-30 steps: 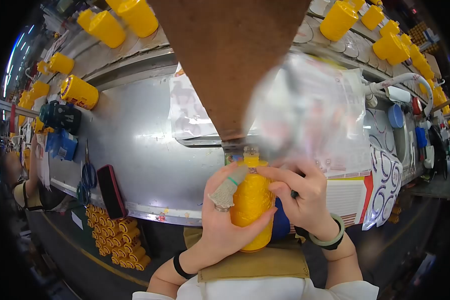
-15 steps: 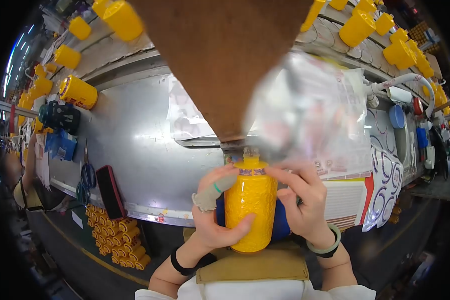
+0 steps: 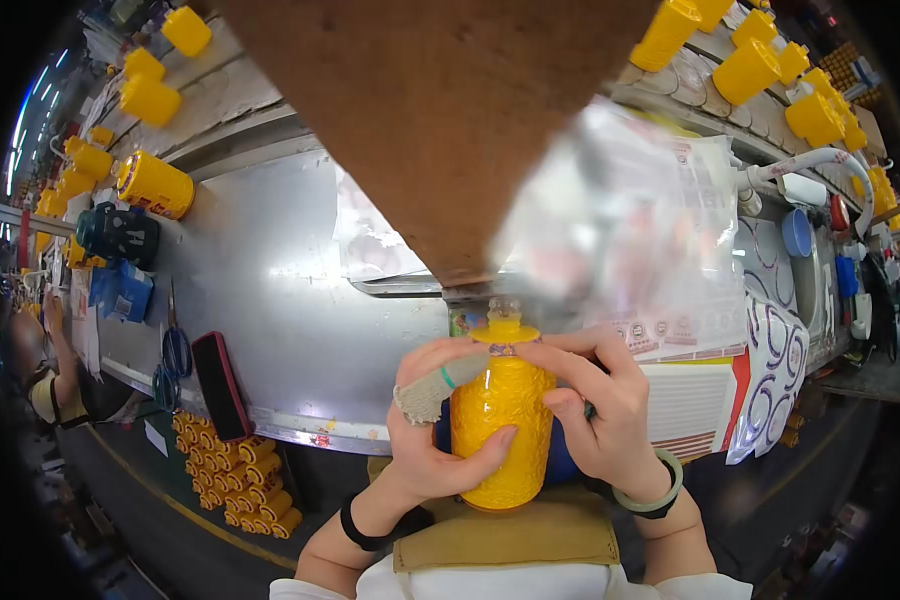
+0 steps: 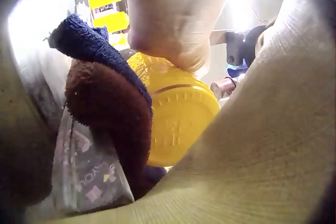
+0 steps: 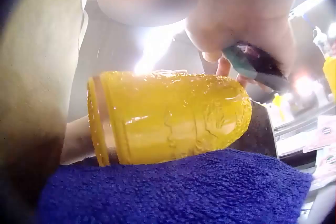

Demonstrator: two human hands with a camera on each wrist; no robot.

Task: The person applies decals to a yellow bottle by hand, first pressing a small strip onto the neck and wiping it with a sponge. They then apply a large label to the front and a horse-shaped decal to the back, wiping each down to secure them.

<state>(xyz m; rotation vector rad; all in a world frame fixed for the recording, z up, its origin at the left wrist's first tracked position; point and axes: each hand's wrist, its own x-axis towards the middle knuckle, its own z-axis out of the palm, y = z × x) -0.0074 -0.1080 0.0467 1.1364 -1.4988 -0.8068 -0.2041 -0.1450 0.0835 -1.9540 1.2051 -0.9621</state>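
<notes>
A yellow textured glass bottle (image 3: 503, 440) stands tilted near the body, its clear threaded mouth pointing away. A narrow patterned strip (image 3: 503, 350) goes across its shoulder below the neck. My left hand (image 3: 420, 435) grips the bottle, thumb over the front, fingers by the strip; a pale finger cover (image 3: 425, 395) with a green band is on one finger. My right hand (image 3: 610, 405) touches the strip's right end with its index finger. Its curled fingers hold a small dark green object (image 5: 241, 61), mostly hidden. The bottle's base faces the left wrist view, beside blue cloth (image 4: 89, 40).
A brown board hangs over the metal table (image 3: 260, 300). Patterned sheets (image 3: 670, 240) lie right; a phone (image 3: 222, 385) and scissors (image 3: 176, 350) lie left. More yellow bottles (image 3: 155, 185) stand behind and left. A blue towel (image 5: 173, 192) lies under the bottle.
The left hand moved off the bottle's front toward its left side, and the bottle now shows more. The right index finger slid slightly inward along the strip. Bottles at the back shifted.
</notes>
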